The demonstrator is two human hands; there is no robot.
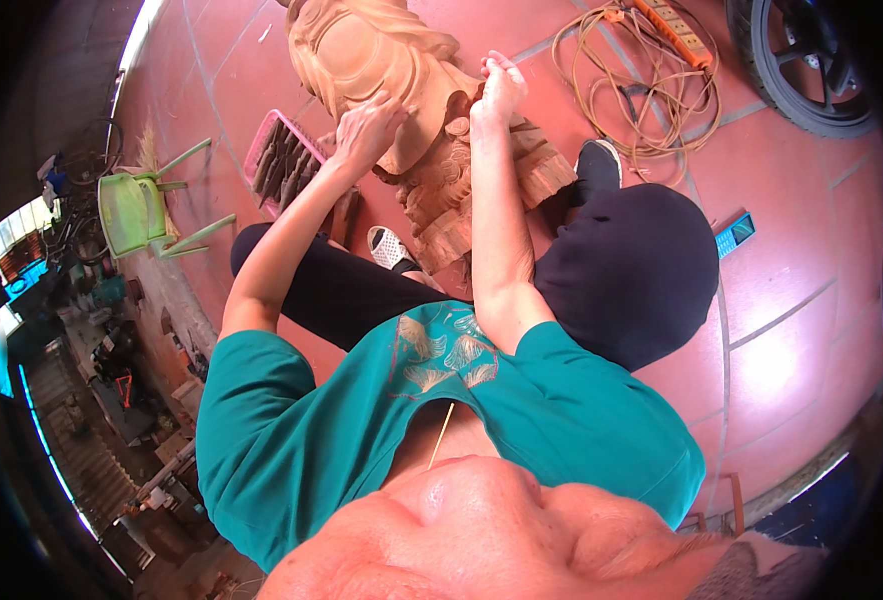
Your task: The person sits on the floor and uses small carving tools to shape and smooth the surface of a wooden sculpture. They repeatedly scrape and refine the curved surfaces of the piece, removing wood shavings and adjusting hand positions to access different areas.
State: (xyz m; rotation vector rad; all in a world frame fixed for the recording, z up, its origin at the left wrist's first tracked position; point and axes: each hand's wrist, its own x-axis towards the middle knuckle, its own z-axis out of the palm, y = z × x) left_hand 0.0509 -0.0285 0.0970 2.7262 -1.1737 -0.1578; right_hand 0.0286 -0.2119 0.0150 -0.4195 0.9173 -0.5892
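A carved wooden statue (441, 185) with draped folds lies in front of me, between my feet. My left hand (369, 130) rests at the near-left part of its rounded body, fingers curled; whatever they may hold is hidden. My right hand (502, 88) is raised over the right side of the carving, its fingers closed together. I cannot make out what is in them. Left of the statue stands a pink basket (260, 150) filled with several wooden-handled tools (289, 165), which look like chisels.
A coiled tan cable (571, 75) with an orange power strip (676, 32) lies far right, near a motorbike wheel (796, 70). A light-green plastic chair (133, 215) is at the left. A blue tray-like item (734, 235) lies on the red tiles (781, 285). Clutter lines the left.
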